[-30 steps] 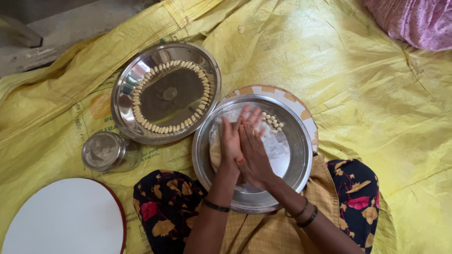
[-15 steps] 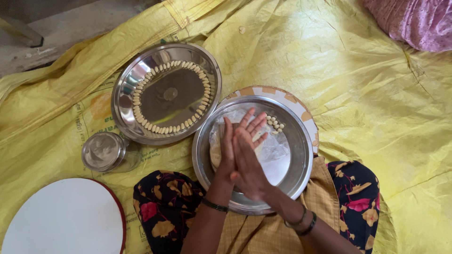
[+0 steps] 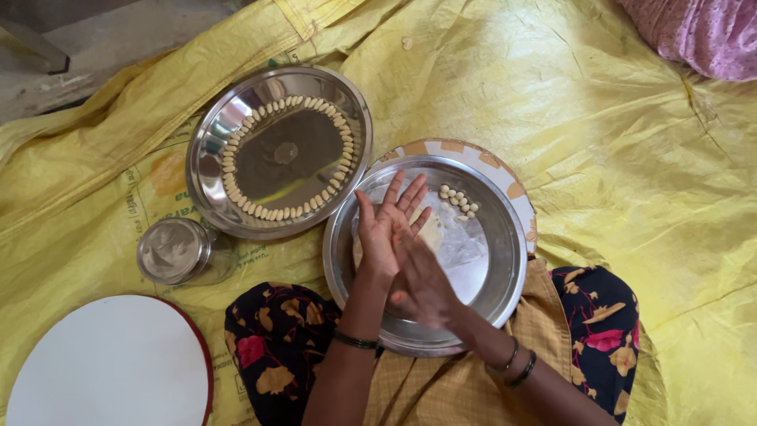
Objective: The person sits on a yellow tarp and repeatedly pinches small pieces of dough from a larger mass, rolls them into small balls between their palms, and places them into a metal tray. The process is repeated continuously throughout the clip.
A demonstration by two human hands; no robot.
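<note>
A person is sitting on a yellow woven sheet (image 3: 599, 142), seen from above, working over a round steel plate (image 3: 505, 260) resting on the lap. A pale lump of dough (image 3: 430, 233) is lying in that plate on a clear plastic film (image 3: 465, 244); most of it is hidden behind the hands, so its long axis and direction cannot be made out. The left hand (image 3: 385, 229) is spreading flat, palm up, fingers pointing away toward the top. The right hand (image 3: 422, 284) is lying across it, palm pressing down; anything between the palms is hidden. Small dough balls (image 3: 459, 200) are clustering near the plate's far rim. A second steel plate (image 3: 236, 118), upper left, is holding a ring of dough pieces (image 3: 327, 189).
</note>
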